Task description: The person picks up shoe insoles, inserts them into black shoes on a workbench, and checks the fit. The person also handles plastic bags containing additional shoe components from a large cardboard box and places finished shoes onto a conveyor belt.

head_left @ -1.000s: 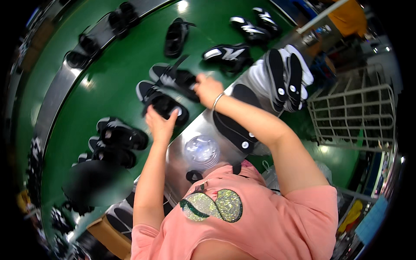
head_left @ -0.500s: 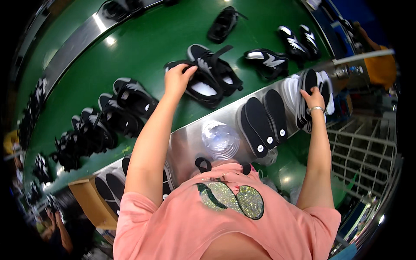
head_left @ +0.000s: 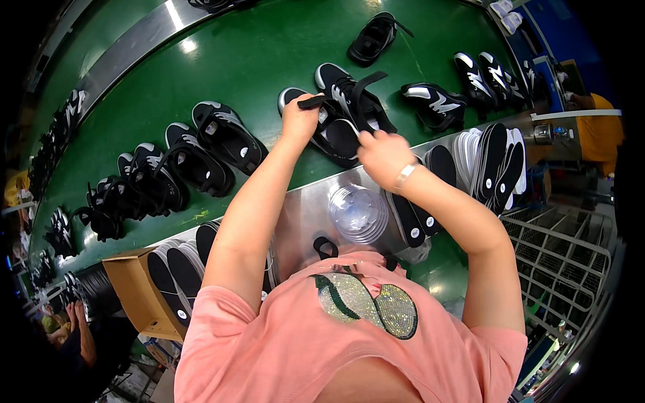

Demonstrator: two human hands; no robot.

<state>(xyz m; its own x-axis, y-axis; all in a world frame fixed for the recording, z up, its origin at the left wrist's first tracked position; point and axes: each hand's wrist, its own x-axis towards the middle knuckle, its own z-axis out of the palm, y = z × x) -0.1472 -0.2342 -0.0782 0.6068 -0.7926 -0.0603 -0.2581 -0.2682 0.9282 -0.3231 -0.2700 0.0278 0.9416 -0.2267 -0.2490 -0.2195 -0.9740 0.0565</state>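
My left hand (head_left: 300, 123) grips a black and grey shoe (head_left: 290, 94) near its tongue and strap, with fingers closed. A black insole (head_left: 338, 140) with a pale edge lies partly inside that shoe. At the heel end, my right hand (head_left: 388, 158) has its fingers closed on the insole's end; the hand is slightly blurred. Against the far side of this shoe rests its mate (head_left: 342, 82), strap raised. More black insoles (head_left: 440, 166) lie by my right wrist, and a stack of white and black insoles (head_left: 490, 158) stands farther right.
The shoes lie on a green conveyor belt (head_left: 269, 60) with a metal edge. Several black shoes (head_left: 228, 138) line up at left, others (head_left: 437, 104) at right. A clear plastic tub (head_left: 358, 211) sits nearest me. A cardboard box (head_left: 131, 289) and wire rack (head_left: 561, 248) flank me.
My right hand has come left from the insole stack to the shoe's heel, bringing a black insole into the shoe. My left hand stays on the shoe, now at its tongue.
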